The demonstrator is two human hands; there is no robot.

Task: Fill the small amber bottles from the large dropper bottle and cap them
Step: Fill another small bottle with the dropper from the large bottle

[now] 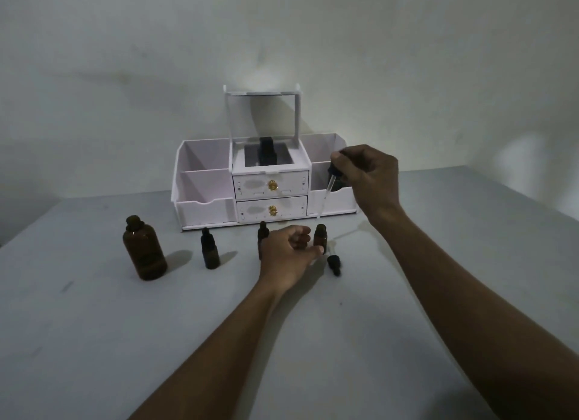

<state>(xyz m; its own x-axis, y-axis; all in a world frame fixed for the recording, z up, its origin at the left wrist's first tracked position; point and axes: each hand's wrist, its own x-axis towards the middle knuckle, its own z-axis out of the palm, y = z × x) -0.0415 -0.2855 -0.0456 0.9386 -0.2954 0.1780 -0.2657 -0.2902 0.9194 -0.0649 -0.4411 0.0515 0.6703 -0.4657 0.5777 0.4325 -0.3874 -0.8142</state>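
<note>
— Now your right hand (369, 181) pinches the black-bulbed glass dropper (327, 190), its tip just above the small open amber glass bottle (320, 238).
— Yes, and your left hand (289, 253) grips that bottle's base on the grey table (94, 325); the large amber glass bottle (144, 250) stands uncapped, well left

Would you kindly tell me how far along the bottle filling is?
Looks done: the capped small bottle stands by the large bottle. In hand: the right hand holds the dropper over the open small bottle, which the left hand grips. Left: fill it, screw on the loose cap lying beside it, and recap the large bottle. The third bottle, partly behind the hand, cannot be judged.
</note>
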